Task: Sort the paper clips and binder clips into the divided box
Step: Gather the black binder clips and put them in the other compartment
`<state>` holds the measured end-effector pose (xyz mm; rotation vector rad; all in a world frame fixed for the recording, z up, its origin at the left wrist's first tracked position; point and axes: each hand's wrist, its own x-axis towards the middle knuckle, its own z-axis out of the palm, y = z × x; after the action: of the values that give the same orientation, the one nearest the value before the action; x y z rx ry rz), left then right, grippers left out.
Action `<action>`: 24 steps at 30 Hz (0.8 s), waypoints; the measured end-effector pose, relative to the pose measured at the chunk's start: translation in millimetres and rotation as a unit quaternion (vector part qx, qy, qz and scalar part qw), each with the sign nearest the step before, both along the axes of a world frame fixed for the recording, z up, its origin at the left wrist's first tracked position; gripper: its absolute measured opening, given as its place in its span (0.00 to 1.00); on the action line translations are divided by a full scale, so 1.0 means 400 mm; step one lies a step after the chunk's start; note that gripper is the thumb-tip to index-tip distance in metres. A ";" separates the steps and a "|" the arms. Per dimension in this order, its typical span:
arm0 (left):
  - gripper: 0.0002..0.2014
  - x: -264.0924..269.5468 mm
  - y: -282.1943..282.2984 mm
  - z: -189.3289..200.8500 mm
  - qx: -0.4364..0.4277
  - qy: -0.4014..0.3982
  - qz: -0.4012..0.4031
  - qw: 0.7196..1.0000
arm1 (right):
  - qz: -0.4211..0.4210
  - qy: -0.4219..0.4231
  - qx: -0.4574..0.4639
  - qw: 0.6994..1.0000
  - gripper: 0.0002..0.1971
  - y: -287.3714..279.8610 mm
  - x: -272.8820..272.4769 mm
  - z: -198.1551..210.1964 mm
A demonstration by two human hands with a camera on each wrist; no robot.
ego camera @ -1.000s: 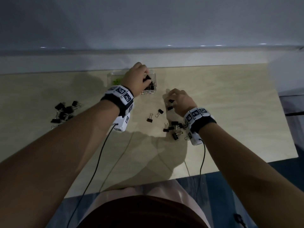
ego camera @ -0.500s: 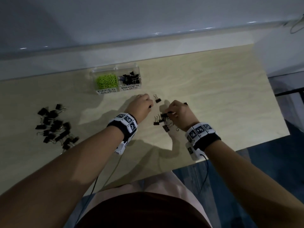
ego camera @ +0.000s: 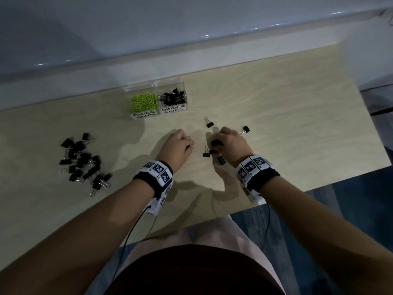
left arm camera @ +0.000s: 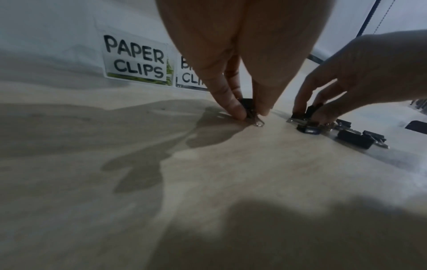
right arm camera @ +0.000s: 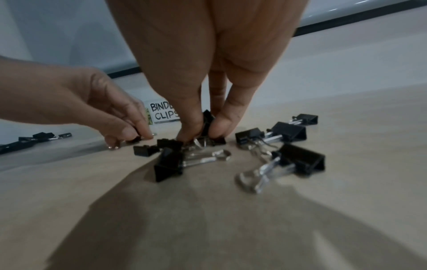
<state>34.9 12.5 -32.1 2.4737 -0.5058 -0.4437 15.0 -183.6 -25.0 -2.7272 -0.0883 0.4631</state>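
Left hand (ego camera: 177, 146) pinches one black binder clip (left arm camera: 247, 107) between thumb and fingertips, against the bench (ego camera: 297, 116). Right hand (ego camera: 230, 143) grips a second binder clip (right arm camera: 207, 120) taken from the small loose cluster (right arm camera: 289, 146) beneath it. The divided box (ego camera: 156, 90) stands at the far bench edge: green paper clips (ego camera: 144, 103) left compartment, binder clips right. A larger binder-clip pile (ego camera: 84, 162) lies well apart, far left.
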 end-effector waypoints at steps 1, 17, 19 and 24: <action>0.10 -0.002 -0.003 -0.001 0.004 0.001 0.005 1.000 | 0.007 0.011 -0.007 1.000 0.14 0.002 0.006 0.003; 0.03 0.070 0.045 0.079 -0.046 -0.019 0.083 0.995 | -0.017 0.092 0.055 0.994 0.06 0.017 0.066 0.064; 0.02 0.122 0.058 0.113 -0.056 -0.049 0.104 0.992 | -0.060 0.108 0.099 0.987 0.10 0.018 0.082 0.072; 0.05 0.257 0.070 0.147 -0.061 -0.085 0.147 0.984 | -0.114 0.047 0.241 0.962 0.07 0.064 0.196 0.147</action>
<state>137.8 40.4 26.7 2.4263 -0.2195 -0.0800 93.5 -158.2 33.9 -2.1998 0.1241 0.4370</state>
